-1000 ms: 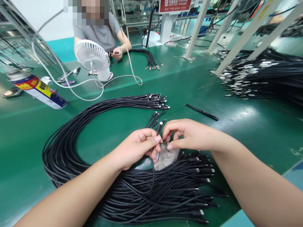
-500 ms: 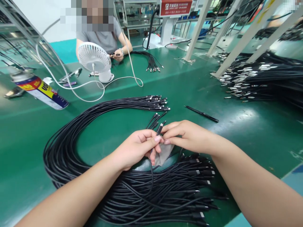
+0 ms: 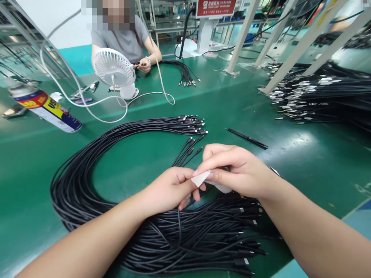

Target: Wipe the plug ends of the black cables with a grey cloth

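Note:
My left hand (image 3: 176, 189) is closed on a black USB cable (image 3: 179, 227) that hangs down from its fingers to the bundle below. The cable's plug is hidden by the cloth and fingers. My right hand (image 3: 232, 168) pinches a pale grey cloth (image 3: 202, 178) against the held end, with more of the cloth bunched under its palm. Beneath both hands lies a large curved bundle of black cables (image 3: 162, 239), its plugs pointing right. Several separate cable ends (image 3: 188, 146) stick out just behind my hands.
A spray can (image 3: 46, 108) stands at the left, near a white fan (image 3: 114, 69) and its looping cord. Black tweezers (image 3: 246, 138) lie right of centre. More cables (image 3: 319, 92) are heaped beyond pale posts at right. A co-worker (image 3: 121, 38) sits opposite, holding something small and dark.
My right hand has brought the cloth up over the plug, which showed before and is now covered. My left hand has shifted slightly left and down.

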A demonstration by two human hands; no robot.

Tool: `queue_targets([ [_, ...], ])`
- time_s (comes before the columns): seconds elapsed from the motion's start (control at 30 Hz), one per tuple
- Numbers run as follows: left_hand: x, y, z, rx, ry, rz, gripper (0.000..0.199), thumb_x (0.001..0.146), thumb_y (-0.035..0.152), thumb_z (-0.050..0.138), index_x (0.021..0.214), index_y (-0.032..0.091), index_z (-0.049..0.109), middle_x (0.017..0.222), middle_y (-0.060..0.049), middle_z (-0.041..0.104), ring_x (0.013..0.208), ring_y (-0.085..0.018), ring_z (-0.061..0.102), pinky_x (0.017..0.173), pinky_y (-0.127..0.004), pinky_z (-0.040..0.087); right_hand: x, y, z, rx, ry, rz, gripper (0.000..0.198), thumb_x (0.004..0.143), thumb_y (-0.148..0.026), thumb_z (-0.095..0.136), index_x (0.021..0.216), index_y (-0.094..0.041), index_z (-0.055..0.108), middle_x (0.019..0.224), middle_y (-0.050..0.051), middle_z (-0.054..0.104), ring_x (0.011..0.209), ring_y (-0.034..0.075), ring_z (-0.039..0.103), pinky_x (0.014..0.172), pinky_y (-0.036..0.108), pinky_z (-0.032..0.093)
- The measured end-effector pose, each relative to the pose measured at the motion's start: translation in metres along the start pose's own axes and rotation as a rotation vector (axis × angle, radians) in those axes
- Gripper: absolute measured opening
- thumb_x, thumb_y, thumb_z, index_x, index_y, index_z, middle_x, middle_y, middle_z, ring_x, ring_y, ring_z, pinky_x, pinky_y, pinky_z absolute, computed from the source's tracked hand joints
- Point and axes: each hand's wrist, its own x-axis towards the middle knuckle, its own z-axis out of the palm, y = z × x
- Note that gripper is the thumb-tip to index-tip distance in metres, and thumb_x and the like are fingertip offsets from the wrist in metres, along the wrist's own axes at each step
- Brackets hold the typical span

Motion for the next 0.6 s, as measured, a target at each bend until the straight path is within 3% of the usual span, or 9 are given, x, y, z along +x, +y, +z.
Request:
queue_targets([
  [0.1, -0.003, 0.003, 0.002, 0.119, -0.024, -0.032, 0.035, 0.085, 0.048, 0.061, 0.077, 0.014, 0.064, 0.062, 0.001, 0.060, 0.036, -0.004, 0.041, 0.037, -0.017, 0.032, -0.002, -0.010, -0.001, 0.069, -0.033, -0.033, 0.017, 0.089, -0.033, 0.065, 0.084, -0.023, 0.079, 0.069, 0.002, 0.060, 0.059, 0.011, 0.058, 0.058, 0.025, 0.049],
  [0.2, -0.004, 0.007, 0.003, 0.174, 0.018, -0.063, 0.031, 0.087, 0.043, 0.057, 0.074, 0.015, 0.063, 0.055, 0.004, 0.055, 0.036, -0.006, 0.039, 0.036, -0.018, 0.028, -0.006, -0.011, -0.009, 0.192, -0.227, -0.019, 0.022, 0.093, -0.033, 0.060, 0.085, -0.022, 0.077, 0.072, 0.003, 0.069, 0.062, 0.012, 0.064, 0.058, 0.023, 0.049],
  [0.27, -0.003, 0.008, 0.002, 0.195, 0.038, -0.060, 0.028, 0.087, 0.040, 0.056, 0.073, 0.016, 0.062, 0.049, 0.006, 0.049, 0.036, -0.007, 0.037, 0.037, -0.018, 0.026, -0.008, -0.005, -0.010, 0.129, -0.303, -0.015, 0.020, 0.093, -0.030, 0.060, 0.092, -0.021, 0.077, 0.080, 0.004, 0.074, 0.068, 0.013, 0.067, 0.060, 0.022, 0.050],
  [0.43, -0.004, 0.007, 0.003, 0.220, -0.016, 0.014, 0.023, 0.084, 0.025, 0.054, 0.062, 0.017, 0.054, 0.042, 0.010, 0.035, 0.037, -0.005, 0.029, 0.039, -0.018, 0.024, 0.000, 0.013, 0.001, -0.309, 0.038, -0.162, 0.017, 0.091, -0.018, 0.059, 0.096, -0.019, 0.075, 0.089, 0.005, 0.074, 0.082, 0.015, 0.066, 0.074, 0.026, 0.053],
  [0.6, -0.005, 0.010, 0.003, 0.185, 0.000, -0.054, 0.021, 0.085, 0.022, 0.051, 0.066, 0.015, 0.058, 0.044, 0.007, 0.043, 0.035, -0.005, 0.033, 0.037, -0.017, 0.024, 0.007, 0.019, 0.007, -0.557, 0.274, -0.182, 0.024, 0.088, -0.021, 0.061, 0.111, -0.019, 0.068, 0.111, 0.011, 0.067, 0.104, 0.022, 0.062, 0.085, 0.036, 0.053],
])
